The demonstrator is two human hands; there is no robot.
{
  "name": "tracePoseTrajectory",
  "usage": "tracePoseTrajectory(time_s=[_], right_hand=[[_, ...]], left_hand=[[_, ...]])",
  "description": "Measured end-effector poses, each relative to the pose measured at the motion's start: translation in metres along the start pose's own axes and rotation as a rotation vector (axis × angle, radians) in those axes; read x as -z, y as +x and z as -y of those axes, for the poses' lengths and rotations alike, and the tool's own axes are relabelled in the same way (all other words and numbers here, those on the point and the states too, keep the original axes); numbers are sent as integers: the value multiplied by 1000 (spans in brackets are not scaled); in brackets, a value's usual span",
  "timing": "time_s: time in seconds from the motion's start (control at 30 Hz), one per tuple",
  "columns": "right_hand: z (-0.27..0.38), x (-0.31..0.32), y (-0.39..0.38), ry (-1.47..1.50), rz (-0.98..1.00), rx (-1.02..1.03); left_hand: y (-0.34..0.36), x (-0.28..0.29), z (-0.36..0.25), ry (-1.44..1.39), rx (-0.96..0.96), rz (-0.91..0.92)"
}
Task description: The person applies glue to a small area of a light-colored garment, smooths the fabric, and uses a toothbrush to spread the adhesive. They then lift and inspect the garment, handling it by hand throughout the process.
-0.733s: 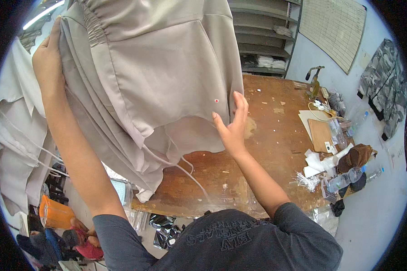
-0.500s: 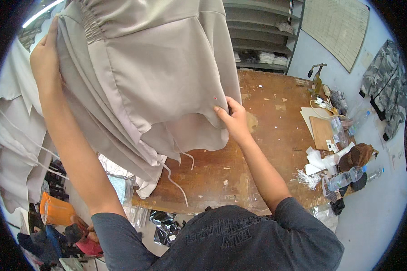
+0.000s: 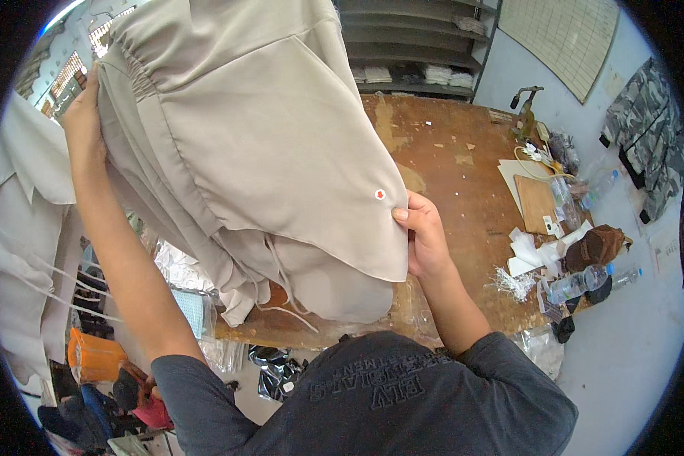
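Note:
A beige satiny garment (image 3: 258, 137) with a gathered waist seam, a curved hem and thin dangling ties hangs raised over the table. My left hand (image 3: 86, 125) is closed on its upper left edge, around the folded layers beside the gathers. At the lower right, my right hand (image 3: 423, 232) pinches the side edge between thumb and fingers. A small round white sticker with a red mark (image 3: 380, 194) shows on the cloth just above my right thumb. Part of the garment's top runs out of view.
The worn brown wooden table (image 3: 433, 167) lies beneath. Along its right side are a brown cap (image 3: 596, 247), plastic bottles (image 3: 577, 285), paper and a wooden board (image 3: 536, 204). More pale garments (image 3: 30, 228) hang at left, above an orange bucket (image 3: 95, 356). Shelves (image 3: 410, 45) stand behind.
My right hand has moved right and down, drawing the garment's side edge with it and spreading the panel. The sticker shows more fully. My left hand keeps its hold, slightly lower.

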State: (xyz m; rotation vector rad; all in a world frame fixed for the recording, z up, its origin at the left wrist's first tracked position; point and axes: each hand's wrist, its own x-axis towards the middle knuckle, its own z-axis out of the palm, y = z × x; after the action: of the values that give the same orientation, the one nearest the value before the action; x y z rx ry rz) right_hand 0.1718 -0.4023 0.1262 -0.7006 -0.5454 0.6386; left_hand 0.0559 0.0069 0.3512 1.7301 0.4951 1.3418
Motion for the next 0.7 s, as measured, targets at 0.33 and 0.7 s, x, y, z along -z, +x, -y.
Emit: tracePoseTrajectory(time_s=[0.33, 0.7], right_hand=[[-2, -1, -3, 40, -38, -6], [-11, 0, 4, -545, -329, 161]], left_hand=[[8, -12, 26, -20, 110, 65], [-11, -25, 31, 6, 76, 127]])
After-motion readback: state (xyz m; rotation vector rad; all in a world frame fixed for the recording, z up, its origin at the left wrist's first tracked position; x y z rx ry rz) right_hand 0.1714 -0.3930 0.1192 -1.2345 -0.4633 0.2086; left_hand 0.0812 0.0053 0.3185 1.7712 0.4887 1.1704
